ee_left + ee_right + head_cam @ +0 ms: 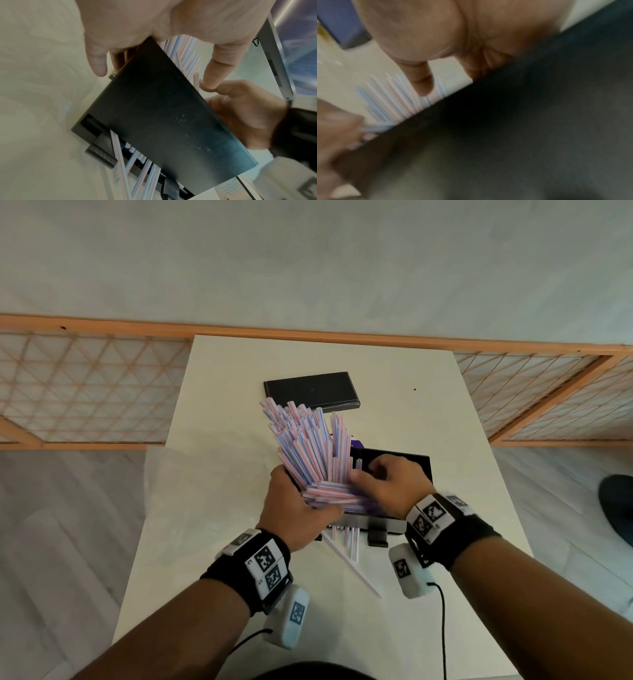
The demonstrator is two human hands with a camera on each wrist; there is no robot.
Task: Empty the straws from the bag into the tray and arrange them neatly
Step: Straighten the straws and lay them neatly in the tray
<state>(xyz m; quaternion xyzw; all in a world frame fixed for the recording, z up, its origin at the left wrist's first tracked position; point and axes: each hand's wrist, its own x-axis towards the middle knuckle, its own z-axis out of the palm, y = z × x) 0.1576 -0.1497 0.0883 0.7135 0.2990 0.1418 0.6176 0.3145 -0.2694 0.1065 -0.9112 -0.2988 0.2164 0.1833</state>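
Up close, the left hand (297, 517) is clamped around the near ends of a thick bundle of striped straws (308, 446), whose long axis tilts up and away toward the far-left, the free ends fanning out. The right hand (387, 486) curls its fingers onto the bundle's right side over the black tray (163, 115). Loose straws (349, 546) lie on the white table (212, 508), long axes pointing toward the near edge. A black lid (311, 390) lies farther back.

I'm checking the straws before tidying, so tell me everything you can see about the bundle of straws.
The bundle of straws is thin white tubes with pink and blue stripes, plastic by the look, fanned out upward and leaning away from the person. The left hand grips its base; the right hand presses its side. It rises over the black tray; a few straws poke out below.
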